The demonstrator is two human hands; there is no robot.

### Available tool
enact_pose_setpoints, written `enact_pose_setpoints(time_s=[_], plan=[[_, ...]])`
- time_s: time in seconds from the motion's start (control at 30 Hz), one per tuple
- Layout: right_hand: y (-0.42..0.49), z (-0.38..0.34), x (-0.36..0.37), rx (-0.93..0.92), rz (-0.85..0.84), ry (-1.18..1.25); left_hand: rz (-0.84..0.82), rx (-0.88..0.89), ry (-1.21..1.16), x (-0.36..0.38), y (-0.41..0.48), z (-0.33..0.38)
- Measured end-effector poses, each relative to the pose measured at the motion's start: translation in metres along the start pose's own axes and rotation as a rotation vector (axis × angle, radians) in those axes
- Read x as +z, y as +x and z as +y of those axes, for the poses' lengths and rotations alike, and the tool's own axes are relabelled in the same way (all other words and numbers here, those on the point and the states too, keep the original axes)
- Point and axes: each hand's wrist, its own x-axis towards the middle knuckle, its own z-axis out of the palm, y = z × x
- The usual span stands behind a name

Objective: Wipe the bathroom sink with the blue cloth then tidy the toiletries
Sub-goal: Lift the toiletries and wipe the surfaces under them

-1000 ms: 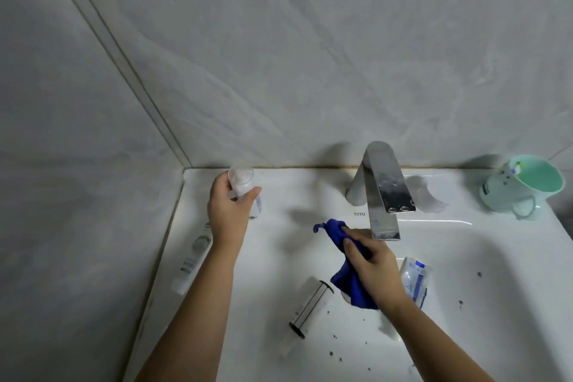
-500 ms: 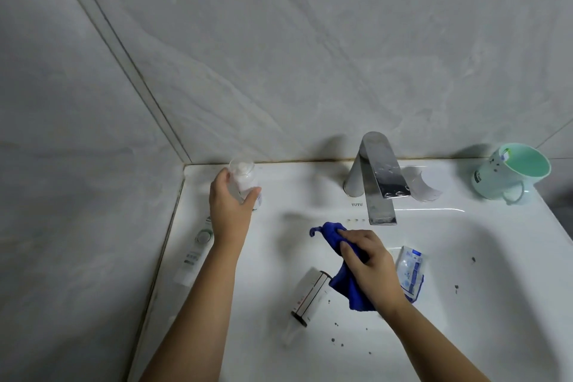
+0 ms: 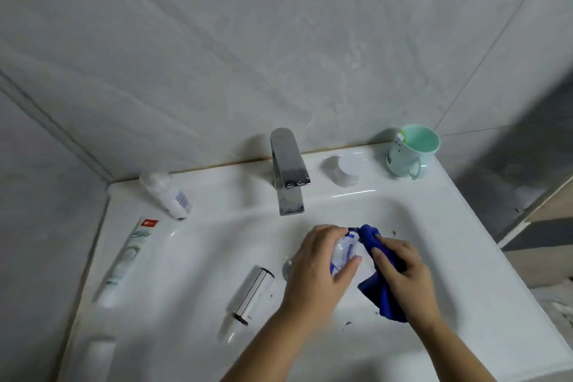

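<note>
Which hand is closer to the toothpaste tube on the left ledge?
Left. The left hand, holding a small packet over the basin, is right of the tube; the right hand, holding the cloth, is even farther right.

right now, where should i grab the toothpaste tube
Pinch the tube across its middle, from above. It lies flat along the left ledge of the sink, with the wall close on its left, so probably come in from the basin side.
</note>
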Motion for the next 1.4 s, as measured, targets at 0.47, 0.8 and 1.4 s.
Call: enact_pose_setpoints(time_s=[0.47,0.8,1.4], plan=[[0.111,0.022,-0.080,-0.085,0.011,-0.106,0.184,-0.498,0.109,0.133,0.136,-0.066],[0.115,0.033,-0.084,-0.059,-0.033,-0.087,0.247,-0.549,0.095,0.145,0.152,-0.080],[-0.005,0.011,0.045,-0.004,-0.152,-0.007,0.409,-0.703,0.120,-0.036,-0.016,-0.102]])
